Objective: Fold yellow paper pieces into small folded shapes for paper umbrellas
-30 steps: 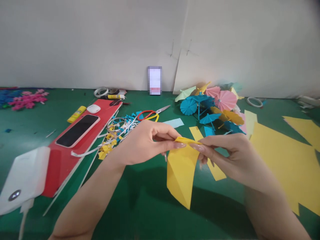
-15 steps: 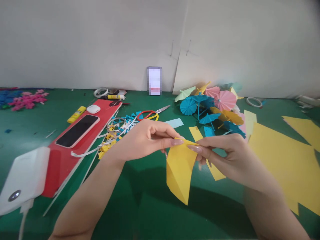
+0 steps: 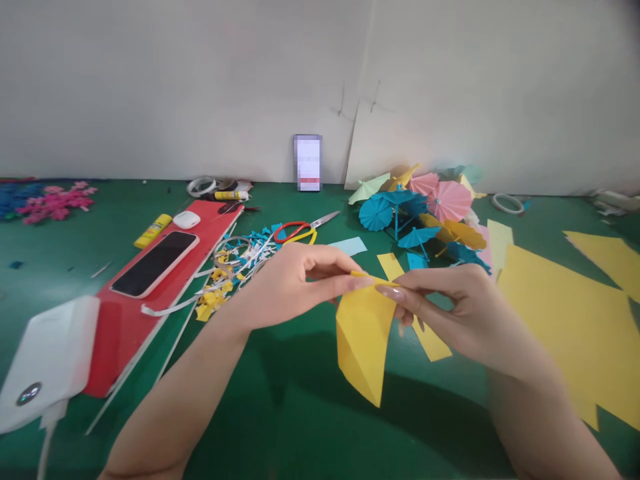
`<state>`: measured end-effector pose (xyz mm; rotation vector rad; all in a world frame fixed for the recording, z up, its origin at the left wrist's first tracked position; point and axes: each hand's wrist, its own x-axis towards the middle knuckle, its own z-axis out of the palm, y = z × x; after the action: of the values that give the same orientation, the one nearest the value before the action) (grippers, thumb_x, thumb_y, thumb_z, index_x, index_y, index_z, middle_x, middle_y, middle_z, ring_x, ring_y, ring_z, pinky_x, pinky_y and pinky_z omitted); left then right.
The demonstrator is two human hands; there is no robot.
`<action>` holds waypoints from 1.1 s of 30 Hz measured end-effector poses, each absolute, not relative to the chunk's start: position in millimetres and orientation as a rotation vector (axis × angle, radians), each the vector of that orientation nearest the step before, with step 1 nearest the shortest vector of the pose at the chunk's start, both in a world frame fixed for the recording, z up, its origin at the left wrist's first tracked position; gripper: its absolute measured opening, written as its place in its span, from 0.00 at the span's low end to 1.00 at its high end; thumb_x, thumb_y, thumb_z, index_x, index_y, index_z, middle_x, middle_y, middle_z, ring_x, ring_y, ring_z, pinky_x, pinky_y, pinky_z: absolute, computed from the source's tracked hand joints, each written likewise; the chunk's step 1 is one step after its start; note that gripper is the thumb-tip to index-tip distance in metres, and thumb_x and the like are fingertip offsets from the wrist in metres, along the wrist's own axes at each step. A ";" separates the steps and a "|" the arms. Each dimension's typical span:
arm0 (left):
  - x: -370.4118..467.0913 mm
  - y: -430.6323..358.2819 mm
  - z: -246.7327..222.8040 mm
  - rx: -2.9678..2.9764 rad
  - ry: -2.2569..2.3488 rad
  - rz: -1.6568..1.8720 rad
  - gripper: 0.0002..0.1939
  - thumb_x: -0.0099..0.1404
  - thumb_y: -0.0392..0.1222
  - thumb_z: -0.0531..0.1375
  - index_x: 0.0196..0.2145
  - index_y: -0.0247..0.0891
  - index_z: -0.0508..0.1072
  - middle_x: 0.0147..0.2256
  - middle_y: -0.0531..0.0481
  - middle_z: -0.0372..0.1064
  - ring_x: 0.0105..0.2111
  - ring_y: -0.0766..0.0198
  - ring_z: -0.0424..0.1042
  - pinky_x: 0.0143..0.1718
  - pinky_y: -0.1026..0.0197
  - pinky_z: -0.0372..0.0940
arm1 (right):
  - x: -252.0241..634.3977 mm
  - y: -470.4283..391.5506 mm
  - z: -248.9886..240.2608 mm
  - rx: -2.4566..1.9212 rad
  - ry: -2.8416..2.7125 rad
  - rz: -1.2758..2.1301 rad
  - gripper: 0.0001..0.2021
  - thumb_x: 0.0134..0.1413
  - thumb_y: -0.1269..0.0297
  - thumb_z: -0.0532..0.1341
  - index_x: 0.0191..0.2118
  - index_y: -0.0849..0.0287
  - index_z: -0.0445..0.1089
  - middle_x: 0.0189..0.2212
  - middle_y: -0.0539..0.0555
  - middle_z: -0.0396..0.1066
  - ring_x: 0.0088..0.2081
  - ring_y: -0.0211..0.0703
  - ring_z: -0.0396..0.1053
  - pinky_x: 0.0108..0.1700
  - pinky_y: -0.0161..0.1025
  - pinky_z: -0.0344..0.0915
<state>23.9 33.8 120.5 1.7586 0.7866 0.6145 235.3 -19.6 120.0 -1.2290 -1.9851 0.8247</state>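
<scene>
A creased piece of yellow paper hangs above the green table, its upper edge folded over. My left hand pinches that edge from the left, thumb in front. From the right, my right hand pinches the same edge with its thumb, close to the left thumb. The fingertips behind the paper are partly hidden. Beyond the hands lie scissors with red and yellow handles. Below and behind my right hand is a yellow paper strip.
Several paper umbrellas are heaped at the back right. Large yellow sheets lie on the right. To the left are paper scraps, a red board bearing a phone, a white power bank and a glue stick.
The hanging lower part of the yellow paper has swung slightly to the right. Both hands keep their pinch, with only small shifts of the fingers.
</scene>
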 end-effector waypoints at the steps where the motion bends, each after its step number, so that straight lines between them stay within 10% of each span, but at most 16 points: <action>1: 24.7 32.4 119.8 1.783 0.804 0.627 0.09 0.62 0.45 0.60 0.34 0.37 0.76 0.31 0.51 0.75 0.31 0.67 0.72 0.31 0.70 0.67 | 235.0 -19.4 119.7 -1.234 -1.986 0.826 0.09 0.57 0.66 0.61 0.26 0.59 0.71 0.17 0.47 0.69 0.19 0.32 0.66 0.22 0.28 0.61; 33: 27.7 38.8 115.2 2.020 0.862 0.445 0.20 0.64 0.48 0.55 0.19 0.36 0.58 0.20 0.58 0.48 0.20 0.72 0.49 0.20 0.68 0.48 | 230.0 -7.8 114.2 -1.274 -1.699 0.863 0.18 0.53 0.51 0.61 0.24 0.60 0.71 0.17 0.50 0.69 0.18 0.36 0.69 0.19 0.30 0.65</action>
<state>27.7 38.8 115.2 2.0204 0.8624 0.4446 230.0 -7.8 114.2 -1.2744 -1.6991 0.8627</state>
